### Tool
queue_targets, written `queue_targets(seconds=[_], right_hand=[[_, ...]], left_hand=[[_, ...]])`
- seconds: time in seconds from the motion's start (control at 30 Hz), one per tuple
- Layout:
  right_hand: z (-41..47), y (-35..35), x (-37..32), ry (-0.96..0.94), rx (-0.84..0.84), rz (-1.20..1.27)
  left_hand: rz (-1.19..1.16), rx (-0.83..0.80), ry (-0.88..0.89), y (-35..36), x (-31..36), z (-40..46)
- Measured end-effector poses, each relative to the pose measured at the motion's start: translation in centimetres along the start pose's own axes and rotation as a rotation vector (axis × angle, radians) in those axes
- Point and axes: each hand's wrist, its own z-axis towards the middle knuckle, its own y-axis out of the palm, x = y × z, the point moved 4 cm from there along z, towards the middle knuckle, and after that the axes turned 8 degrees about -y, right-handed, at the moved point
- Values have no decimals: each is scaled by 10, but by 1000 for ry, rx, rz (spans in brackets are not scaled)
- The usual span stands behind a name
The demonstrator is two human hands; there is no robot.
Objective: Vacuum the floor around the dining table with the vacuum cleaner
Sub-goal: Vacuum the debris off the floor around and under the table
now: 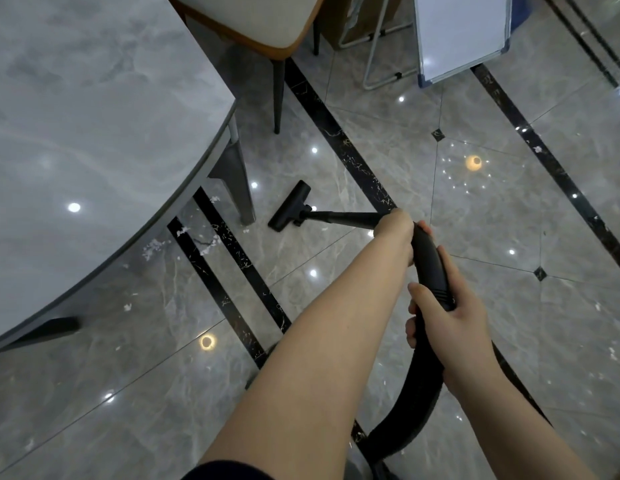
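While both hands grasp the black vacuum cleaner, the left hand [397, 225] is curled around the wand [343, 217] near the centre of the frame and the right hand [447, 317] is wrapped around the curved handle [431, 268] below it. The floor head [290, 206] lies on the tiled floor [475, 216], just beside the table leg [239, 181] of the counter [94, 133] at the left. White scraps [152, 247] lie under the counter's edge, to the lower left of the head. I think the head could strike the leg or the chair [267, 32] if pushed carelessly, and the hose [416, 393] could catch near the feet. I see no container here.
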Motion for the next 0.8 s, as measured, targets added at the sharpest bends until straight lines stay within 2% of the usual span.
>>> queue_targets(seconds=[0.27,0.47,0.6,0.8], right_hand=[[-20,-8,2,20,50,-40],[-7,25,-10,-40,-41,-42],[-4,42,-14,-85,-63,-74],[-23,22,-2,-37,-29,-89]], left_hand=[[37,95,0,-5,-19,15],[66,-19,39,-20,21,-6],[10,-100,1,-28,38,-21],[-8,-81,-66,-36,5,-13]])
